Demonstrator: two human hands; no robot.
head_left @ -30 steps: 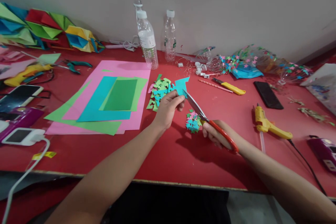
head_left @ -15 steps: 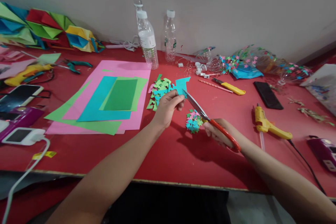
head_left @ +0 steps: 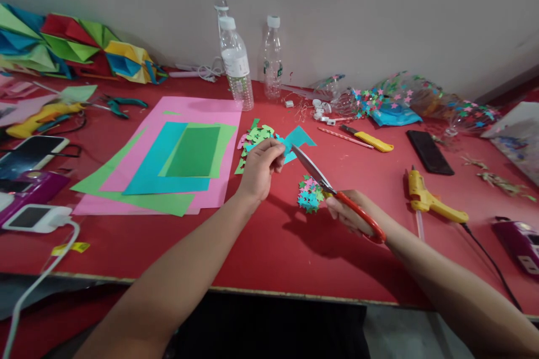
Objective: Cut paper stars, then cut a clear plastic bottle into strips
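My left hand [head_left: 260,167] pinches a piece of teal paper [head_left: 298,139] above the red table [head_left: 269,247]. My right hand [head_left: 352,214] grips red-handled scissors [head_left: 332,189], whose blades point up-left and meet the paper's lower edge. A small heap of cut-out paper stars [head_left: 310,194] in teal, pink and green lies on the table just below the blades. Green and teal paper scraps [head_left: 255,141] with star-shaped holes lie behind my left hand.
Stacked pink, green and teal sheets [head_left: 168,157] lie to the left. Two water bottles [head_left: 236,65] stand by the wall. A yellow glue gun [head_left: 433,201], black phone [head_left: 429,151], yellow utility knife [head_left: 370,139], star-covered plastic bottles [head_left: 400,95], folded paper shapes [head_left: 76,45], pliers [head_left: 122,104] and chargers [head_left: 37,217] surround the work area.
My left hand has turned the teal paper, so its shape now points right and sits lower. The scissors stayed nearly in place.
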